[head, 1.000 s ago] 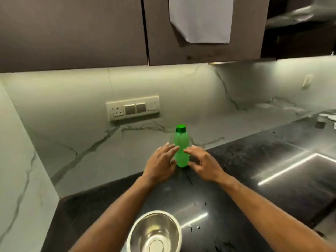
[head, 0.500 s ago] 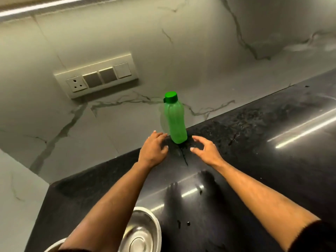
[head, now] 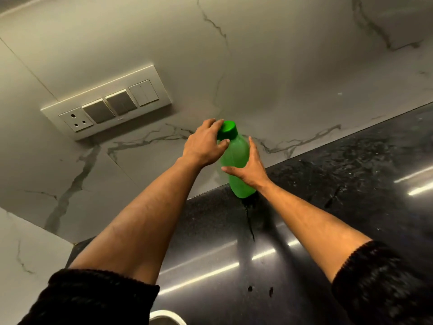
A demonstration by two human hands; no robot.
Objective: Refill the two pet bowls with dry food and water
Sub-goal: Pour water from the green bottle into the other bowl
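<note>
Both our hands have risen off the counter since half a second ago and now close on the green bottle, and the view has swung down so that only a sliver of the steel bowl's rim (head: 167, 315) shows at the bottom edge. Across the top and left of the frame runs the marble wall (head: 269, 66), veined in grey; below and right lies the black countertop (head: 328, 219), glossy with streaks of reflected light. Our two forearms reach up from the bottom corners, each ending in a dark sleeve (head: 89, 299). At upper left of the frame sits the switch plate (head: 106, 107) with one socket and several switches. The green bottle (head: 235, 160) stands near the centre, where counter meets wall, tilted slightly with its base on the counter. Our right hand (head: 248, 171) wraps its fingers and thumb round the bottle's body. Our left hand (head: 203, 144) curls its fingers over the green cap (head: 228, 129), thumb against the neck.
</note>
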